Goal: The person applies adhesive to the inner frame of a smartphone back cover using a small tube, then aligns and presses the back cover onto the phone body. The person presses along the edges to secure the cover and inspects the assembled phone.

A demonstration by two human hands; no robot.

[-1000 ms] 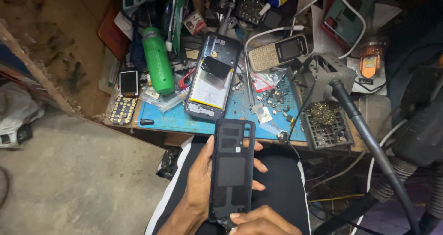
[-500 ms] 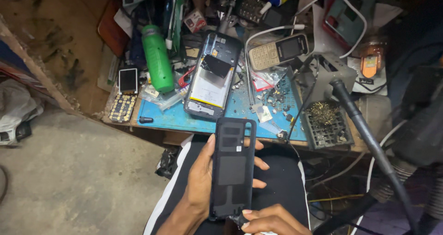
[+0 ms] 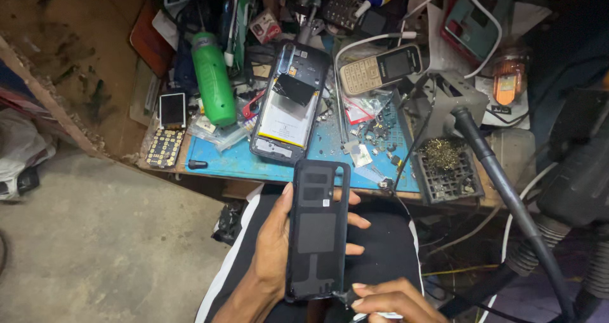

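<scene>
Black, matte, slim rectangle with rounded corners: a phone back cover (image 3: 318, 229), inner face up, with a long camera cutout at its far end. Left hand (image 3: 274, 247) cradles it from beneath over the lap, thumb along the left edge, fingertips curling round the right. Right hand (image 3: 388, 299) pinches a small dark tool (image 3: 346, 296) against the cover's near right corner. Beyond, on the cluttered blue desk (image 3: 222, 161), an opened phone (image 3: 290, 102) shows its battery beside a glossy green bottle (image 3: 213, 79).

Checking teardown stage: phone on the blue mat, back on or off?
Off. The phone lies open, battery and board exposed; left hand holds a dark back cover.
</scene>
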